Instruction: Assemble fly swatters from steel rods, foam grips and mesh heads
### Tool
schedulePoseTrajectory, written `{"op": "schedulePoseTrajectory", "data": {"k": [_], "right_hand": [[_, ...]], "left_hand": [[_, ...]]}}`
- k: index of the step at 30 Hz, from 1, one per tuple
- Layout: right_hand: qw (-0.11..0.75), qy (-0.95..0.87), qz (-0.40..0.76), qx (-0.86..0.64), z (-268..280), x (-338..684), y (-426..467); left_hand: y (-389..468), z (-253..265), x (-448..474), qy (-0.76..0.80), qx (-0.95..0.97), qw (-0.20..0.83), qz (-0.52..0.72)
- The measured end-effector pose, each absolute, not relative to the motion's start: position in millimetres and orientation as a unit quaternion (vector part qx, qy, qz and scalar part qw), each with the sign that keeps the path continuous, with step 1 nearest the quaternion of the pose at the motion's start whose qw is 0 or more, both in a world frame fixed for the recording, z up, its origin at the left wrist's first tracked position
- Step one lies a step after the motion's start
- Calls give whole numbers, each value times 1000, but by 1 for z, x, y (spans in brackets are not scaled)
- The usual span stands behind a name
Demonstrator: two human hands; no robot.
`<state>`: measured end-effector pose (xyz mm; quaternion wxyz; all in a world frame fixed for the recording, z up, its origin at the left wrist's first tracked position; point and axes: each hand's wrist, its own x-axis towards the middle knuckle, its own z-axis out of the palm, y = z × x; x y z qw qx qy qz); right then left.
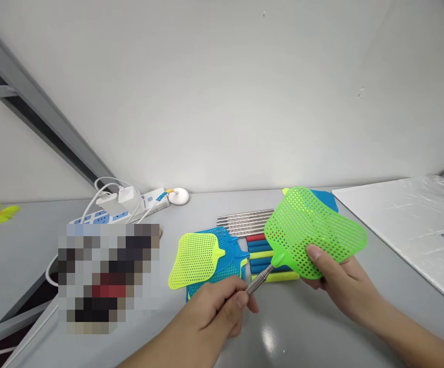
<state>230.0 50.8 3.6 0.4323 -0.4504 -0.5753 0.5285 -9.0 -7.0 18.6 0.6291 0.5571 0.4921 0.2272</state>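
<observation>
A green fly swatter (317,230) with a perforated head is held between both hands above the table. My left hand (224,306) is closed around its metal rod, just below the neck. The green head is pinched by my right hand (339,278), thumb on top and fingers underneath. Beyond my left hand lies a pile of swatter heads, with a yellow one (197,258) over blue ones (227,255). Several metal rods (245,223) lie side by side behind coloured handles (260,268) in blue, yellow and red. More heads, one blue (326,200), show partly behind the green one.
A power strip (151,199) with white plugs and cables sits at the back left, near a white round object (178,196). A blurred-out patch (109,278) covers things at left. White wrapped sheeting (409,220) lies at right. A grey frame (41,102) rises at left.
</observation>
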Motion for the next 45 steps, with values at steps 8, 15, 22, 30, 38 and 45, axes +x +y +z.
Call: {"op": "schedulePoseTrajectory", "data": {"k": [8,15,22,30,38,45], "right_hand": [[390,-599,557,-424,8,223,48],[413,-596,549,-416,8,221,43],[446,-584,547,-401,5,208,33],[394,-627,490,-460,-1,197,25],[403,-674,469,-405,2,197,31],[445,-645,460,-417,18,215,38]], "left_hand": [[-1,14,-15,378,382,819,201],[-4,20,-11,415,455,755,224],[-8,23,-5,353,402,819,209],[-8,12,1,356,448,799,182],[1,45,24,489,748,403,201],[20,61,20,496,863,81,52]]}}
